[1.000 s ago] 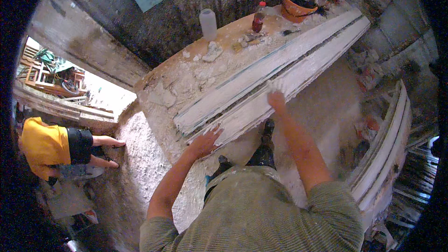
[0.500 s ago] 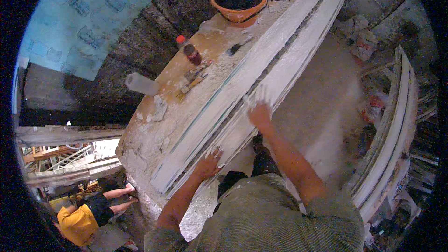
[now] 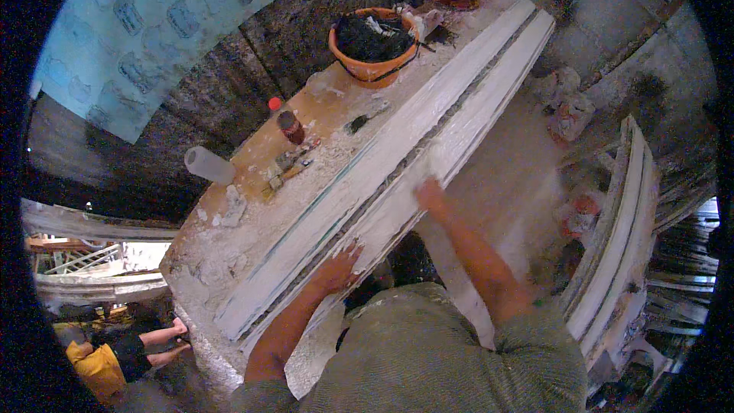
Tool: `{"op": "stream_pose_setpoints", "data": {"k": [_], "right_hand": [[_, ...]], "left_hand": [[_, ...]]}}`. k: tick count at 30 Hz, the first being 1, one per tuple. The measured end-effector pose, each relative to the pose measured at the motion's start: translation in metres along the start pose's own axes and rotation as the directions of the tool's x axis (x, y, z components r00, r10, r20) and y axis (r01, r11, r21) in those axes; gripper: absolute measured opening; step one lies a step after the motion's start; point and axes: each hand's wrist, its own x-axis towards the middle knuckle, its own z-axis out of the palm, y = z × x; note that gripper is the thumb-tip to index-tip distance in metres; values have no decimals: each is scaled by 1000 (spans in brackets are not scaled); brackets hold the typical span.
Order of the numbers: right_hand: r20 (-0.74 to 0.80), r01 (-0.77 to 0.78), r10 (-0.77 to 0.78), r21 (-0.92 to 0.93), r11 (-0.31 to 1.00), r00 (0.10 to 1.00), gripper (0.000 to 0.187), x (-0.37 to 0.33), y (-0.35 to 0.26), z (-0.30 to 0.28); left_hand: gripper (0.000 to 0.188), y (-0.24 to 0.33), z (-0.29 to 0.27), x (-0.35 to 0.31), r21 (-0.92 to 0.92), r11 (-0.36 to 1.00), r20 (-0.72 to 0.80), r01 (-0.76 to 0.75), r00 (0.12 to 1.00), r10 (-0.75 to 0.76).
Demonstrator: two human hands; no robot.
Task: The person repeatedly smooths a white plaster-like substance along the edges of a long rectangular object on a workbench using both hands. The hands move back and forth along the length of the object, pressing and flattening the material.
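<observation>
A long white plaster-coated moulding [image 3: 413, 153], with a dark groove down its length, lies slantwise along the bench. At its near edge, towards the lower end, my left hand [image 3: 342, 264] rests with fingers laid out on the white surface and wet white on them. My right hand [image 3: 430, 187] is farther up the same edge, over the white coating. Motion and white plaster smear its fingers, so their shape is unclear. No tool shows in either hand.
On the plaster-spattered bench [image 3: 260, 191] stand an orange bucket [image 3: 375, 73], a dark-red bottle [image 3: 290, 128], a translucent container [image 3: 208, 165] and a brush [image 3: 277, 177]. Another white moulding [image 3: 612, 237] leans at right. A person in yellow [image 3: 95, 371] is at lower left.
The whole view has shifted, with bench things now lower and more to the left. My right hand has blurred in motion along the moulding; my left stays near its lower end.
</observation>
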Motion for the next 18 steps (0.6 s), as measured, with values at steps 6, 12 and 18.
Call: {"op": "stream_pose_setpoints", "data": {"k": [6, 12, 18], "right_hand": [[-408, -157, 204, 147, 977, 890, 59, 26, 0, 4], [-347, -415, 539, 371, 831, 768, 63, 147, 237, -56], [-438, -288, 323, 147, 946, 839, 41, 209, 486, -103]], "left_hand": [[83, 22, -23, 62, 52, 997, -75, -61, 995, 65], [84, 63, -60, 166, 11, 999, -77, -34, 996, 34], [91, 118, -107, 297, 13, 998, -105, -64, 992, 65]]}}
